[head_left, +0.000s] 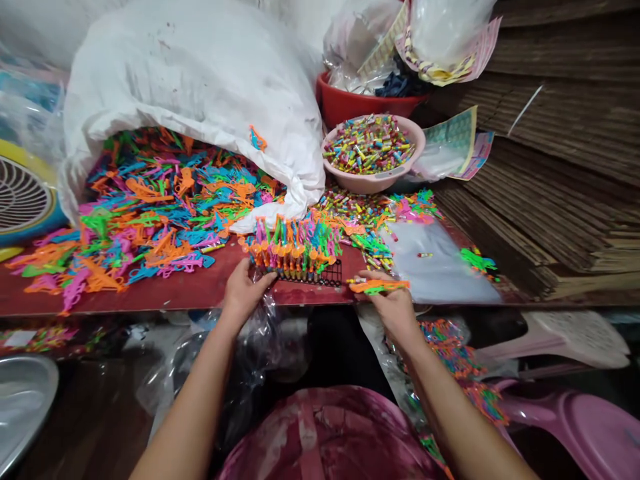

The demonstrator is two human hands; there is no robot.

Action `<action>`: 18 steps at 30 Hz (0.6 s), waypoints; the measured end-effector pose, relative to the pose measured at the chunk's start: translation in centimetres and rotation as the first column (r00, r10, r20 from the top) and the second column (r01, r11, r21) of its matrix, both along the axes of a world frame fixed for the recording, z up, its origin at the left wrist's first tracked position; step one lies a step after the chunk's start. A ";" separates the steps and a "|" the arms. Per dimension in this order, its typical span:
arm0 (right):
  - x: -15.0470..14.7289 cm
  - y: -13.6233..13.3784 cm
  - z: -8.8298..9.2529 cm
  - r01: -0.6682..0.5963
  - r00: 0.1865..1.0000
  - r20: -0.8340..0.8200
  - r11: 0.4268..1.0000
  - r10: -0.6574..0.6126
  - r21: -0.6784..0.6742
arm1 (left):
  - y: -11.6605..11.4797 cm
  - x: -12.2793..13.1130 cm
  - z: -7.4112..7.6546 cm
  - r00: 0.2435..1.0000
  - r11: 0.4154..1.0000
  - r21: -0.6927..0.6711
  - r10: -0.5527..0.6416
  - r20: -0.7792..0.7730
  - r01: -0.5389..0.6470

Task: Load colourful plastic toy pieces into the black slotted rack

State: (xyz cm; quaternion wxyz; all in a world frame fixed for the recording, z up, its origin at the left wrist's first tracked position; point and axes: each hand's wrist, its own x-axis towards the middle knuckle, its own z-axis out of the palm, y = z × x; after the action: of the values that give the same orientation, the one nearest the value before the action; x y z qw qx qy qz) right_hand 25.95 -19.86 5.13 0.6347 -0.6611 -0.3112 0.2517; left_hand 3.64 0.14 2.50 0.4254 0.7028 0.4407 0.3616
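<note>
Head view; the person's left hand (243,293) rests at the near edge of the red desk (165,293), its fingers (261,279) partly curled and reaching to the left end of a black grid rack (310,275); they touch or nearly touch the rack, and whether they grip it cannot be told. The right hand (393,310) is closed on an orange-and-green plastic piece (379,287), held level just over the desk edge, to the right of the rack; a row of upright plastic pieces (293,248) in orange, green, pink and blue stands packed along the rack.

Left of the rack, a heap of loose plastic pieces (150,207) in the same colours spills from the mouth of a white woven sack (190,87); behind the rack, a pink basin (380,183) holds small multicoloured rolled items (369,152), with more of them scattered on the desk in front of it; a red basin (345,107) stands behind the pink one; a clear plastic sheet (435,263) lies right of the right hand; stacked corrugated cardboard (550,180) rises beyond it; a round fan guard (23,197) shows at far left; below the desk, a maroon basin (325,433) sits between the forearms, a steel bowl (25,400) at lower left, a pink plastic stool (580,427) at lower right.
</note>
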 end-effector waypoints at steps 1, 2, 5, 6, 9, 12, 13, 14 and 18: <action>-0.2 -0.2 0.2 0.020 0.998 0.065 0.999 -0.018 -0.027 | -0.9 -0.5 -0.1 0.999 1.000 0.011 0.029 -0.017 -0.028; -0.4 -0.2 0.3 0.052 0.989 0.141 0.997 -0.044 -0.052 | -1.8 -0.8 -0.1 0.999 0.998 0.019 0.053 -0.015 -0.052; -1.1 0.7 0.3 0.147 0.932 0.348 0.985 -0.105 -0.095 | -3.9 -1.4 -0.3 0.995 0.995 0.019 0.092 0.030 -0.093; -1.3 1.2 0.2 0.165 0.913 0.392 0.981 -0.114 -0.100 | -4.2 -1.4 -0.3 0.995 0.995 0.014 0.096 0.031 -0.096; -1.9 2.8 -0.6 0.197 0.885 0.445 0.975 -0.134 -0.099 | -4.5 -1.6 -0.1 0.994 0.995 0.005 0.102 -0.039 -0.102; -2.4 3.9 -1.6 0.196 0.862 0.490 0.977 -0.133 -0.079 | -4.1 -1.7 0.0 0.991 0.996 0.012 0.088 -0.103 -0.088; -2.5 4.1 -1.9 0.194 0.846 0.519 0.978 -0.127 -0.078 | -4.0 -1.8 0.1 0.990 0.997 0.019 0.082 -0.114 -0.081; -2.6 4.3 -2.1 0.197 0.826 0.550 0.977 -0.122 -0.078 | -4.0 -1.9 0.1 0.989 0.997 0.027 0.078 -0.125 -0.075; -2.8 4.4 -2.2 0.200 0.759 0.644 0.976 -0.098 -0.087 | -3.9 -1.9 -0.2 0.987 0.997 0.033 0.076 -0.142 -0.072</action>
State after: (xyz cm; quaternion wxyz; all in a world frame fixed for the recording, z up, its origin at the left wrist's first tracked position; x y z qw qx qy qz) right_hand 23.16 -15.44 2.95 0.4583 -0.7757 -0.4336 -0.0155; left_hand 1.70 -3.78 2.34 0.3691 0.7159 0.4909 0.3321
